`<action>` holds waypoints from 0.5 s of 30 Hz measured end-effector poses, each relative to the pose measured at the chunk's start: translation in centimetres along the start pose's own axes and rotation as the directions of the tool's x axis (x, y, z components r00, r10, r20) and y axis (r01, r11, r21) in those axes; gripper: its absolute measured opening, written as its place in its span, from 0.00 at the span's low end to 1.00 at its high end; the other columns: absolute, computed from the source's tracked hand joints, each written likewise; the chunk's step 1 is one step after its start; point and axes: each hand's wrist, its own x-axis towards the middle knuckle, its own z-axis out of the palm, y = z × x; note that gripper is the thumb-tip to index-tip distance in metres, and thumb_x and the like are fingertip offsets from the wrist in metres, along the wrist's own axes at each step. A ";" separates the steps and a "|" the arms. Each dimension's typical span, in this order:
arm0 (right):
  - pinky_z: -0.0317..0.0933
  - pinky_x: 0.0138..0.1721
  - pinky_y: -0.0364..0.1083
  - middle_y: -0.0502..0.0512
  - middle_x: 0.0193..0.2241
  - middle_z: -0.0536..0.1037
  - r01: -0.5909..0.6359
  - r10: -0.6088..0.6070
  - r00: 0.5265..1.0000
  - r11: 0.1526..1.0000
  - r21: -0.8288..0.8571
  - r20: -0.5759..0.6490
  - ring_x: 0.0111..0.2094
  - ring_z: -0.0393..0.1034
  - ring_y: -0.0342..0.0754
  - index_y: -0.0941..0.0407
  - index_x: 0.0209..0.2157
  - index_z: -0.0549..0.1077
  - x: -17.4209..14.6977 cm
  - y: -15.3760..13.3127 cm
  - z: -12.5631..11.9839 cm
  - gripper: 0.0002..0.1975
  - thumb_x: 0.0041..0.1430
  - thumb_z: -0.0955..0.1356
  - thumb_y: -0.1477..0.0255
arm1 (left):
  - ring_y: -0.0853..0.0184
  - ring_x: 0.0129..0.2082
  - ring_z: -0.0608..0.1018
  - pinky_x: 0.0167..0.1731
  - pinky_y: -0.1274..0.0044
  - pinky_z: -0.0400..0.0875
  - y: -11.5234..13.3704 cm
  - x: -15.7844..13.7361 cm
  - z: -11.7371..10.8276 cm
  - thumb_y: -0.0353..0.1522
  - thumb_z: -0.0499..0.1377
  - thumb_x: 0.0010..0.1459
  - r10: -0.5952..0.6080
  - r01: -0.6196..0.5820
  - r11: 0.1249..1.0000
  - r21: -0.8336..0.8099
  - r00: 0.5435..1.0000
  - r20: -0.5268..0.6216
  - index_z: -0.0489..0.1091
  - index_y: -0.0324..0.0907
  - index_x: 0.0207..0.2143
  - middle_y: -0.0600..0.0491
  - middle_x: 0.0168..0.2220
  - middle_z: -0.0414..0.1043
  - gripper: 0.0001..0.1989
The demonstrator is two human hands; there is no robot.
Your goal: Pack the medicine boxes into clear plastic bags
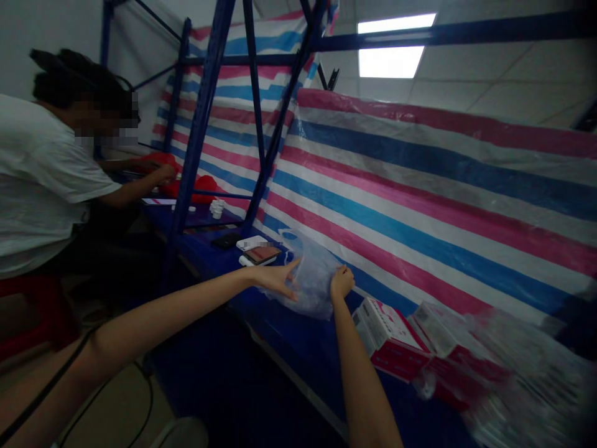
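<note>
A clear plastic bag [311,280] sits crumpled on the blue table in front of me; I cannot make out what is inside it. My left hand [278,279] reaches to the bag's left side, its thumb and fingers spread apart against the film. On the opposite side, my right hand [342,281] has its fingers curled closed on the bag's edge. Just beyond my left hand lie a phone-like item with a brown screen [262,254] and a white flat item [252,242].
Red and white boxes [394,339] and a heap of plastic-wrapped items [536,367] stand at the right. Blue rack posts [198,124] rise from the table [280,323]. Left, a co-worker in a white shirt [51,168] handles red material [161,163] near small white pieces [217,208].
</note>
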 end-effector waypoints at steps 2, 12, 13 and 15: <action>0.52 0.27 0.46 0.63 0.26 0.74 -0.042 0.043 0.998 0.999 -0.021 0.034 0.28 0.67 0.53 0.57 0.26 0.71 0.9 0.5 0.5 0.14 0.54 0.58 0.69 | 0.70 0.20 0.71 0.21 0.80 0.61 -1.0 0.7 -0.6 0.24 0.63 0.39 0.088 -0.078 0.989 0.128 0.994 -0.071 0.34 0.43 0.62 0.51 0.34 0.74 0.53; 0.54 0.21 0.44 0.51 0.11 0.67 -0.130 0.109 0.953 0.990 0.058 0.284 0.16 0.63 0.48 0.54 0.16 0.67 1.8 6.1 1.4 0.17 0.54 0.59 0.65 | 0.68 0.19 0.70 0.18 0.82 0.60 -8.0 4.0 -5.1 0.25 0.59 0.38 0.062 -0.018 0.963 0.269 0.986 -0.157 0.44 0.37 0.61 0.55 0.23 0.71 0.46; 0.54 0.21 0.43 0.51 0.11 0.68 -0.126 0.096 0.952 0.988 0.085 0.291 0.16 0.63 0.47 0.54 0.17 0.68 1.7 6.5 1.6 0.17 0.54 0.59 0.63 | 0.67 0.22 0.72 0.20 0.82 0.61 -8.2 3.8 -5.1 0.25 0.58 0.41 0.061 0.000 0.943 0.334 0.983 -0.172 0.44 0.37 0.61 0.53 0.25 0.72 0.44; 0.56 0.21 0.43 0.49 0.13 0.68 -0.118 0.069 0.950 0.982 0.146 0.305 0.17 0.63 0.46 0.55 0.22 0.71 1.4 7.0 2.0 0.19 0.54 0.59 0.58 | 0.67 0.26 0.74 0.23 0.82 0.63 -8.2 3.3 -4.9 0.25 0.55 0.43 0.063 0.043 0.872 0.488 0.978 -0.197 0.45 0.38 0.60 0.51 0.29 0.73 0.40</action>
